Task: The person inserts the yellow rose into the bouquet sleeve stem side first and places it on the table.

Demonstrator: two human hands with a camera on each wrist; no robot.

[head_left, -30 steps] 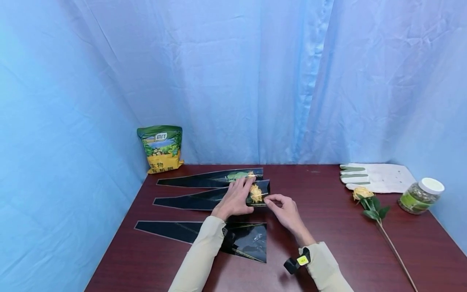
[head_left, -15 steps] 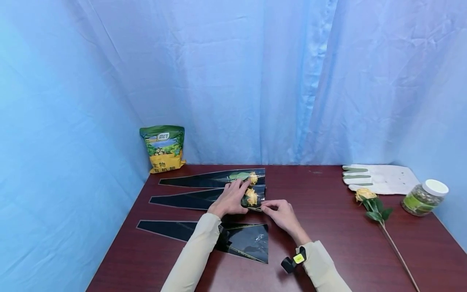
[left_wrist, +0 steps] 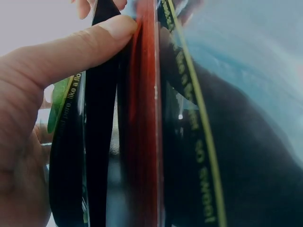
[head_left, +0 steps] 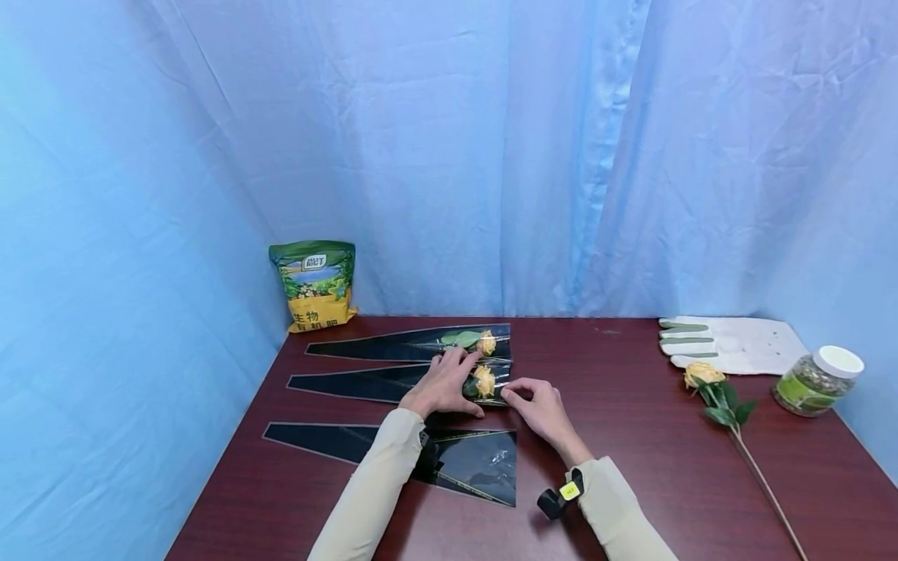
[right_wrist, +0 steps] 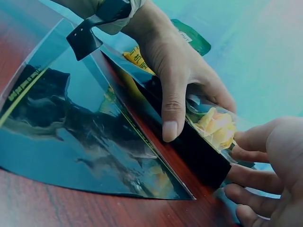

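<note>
In the head view, a black flower sleeve (head_left: 365, 382) with a clear front lies in the middle of three, a yellow rose (head_left: 484, 381) inside its wide end. My left hand (head_left: 442, 387) rests over this sleeve with its fingers spread, the thumb along the near edge. My right hand (head_left: 542, 409) pinches the near corner of the sleeve's wide end. The right wrist view shows the rose (right_wrist: 216, 127) between the two hands. Another sleeve (head_left: 372, 347) with a yellow rose (head_left: 486, 343) lies behind, and a flat flowerless sleeve (head_left: 484, 463) lies in front.
Toward the right of the table (head_left: 617, 475) lies a loose yellow rose (head_left: 704, 374) with a long stem. Behind it are a white glove (head_left: 751, 343) and a white-lidded jar (head_left: 817, 380). A green and yellow bag (head_left: 313, 284) stands at the back left.
The middle sleeve with its rose has shifted slightly left and toward me, and its wide end lies flatter. Both hands have moved a little with it.
</note>
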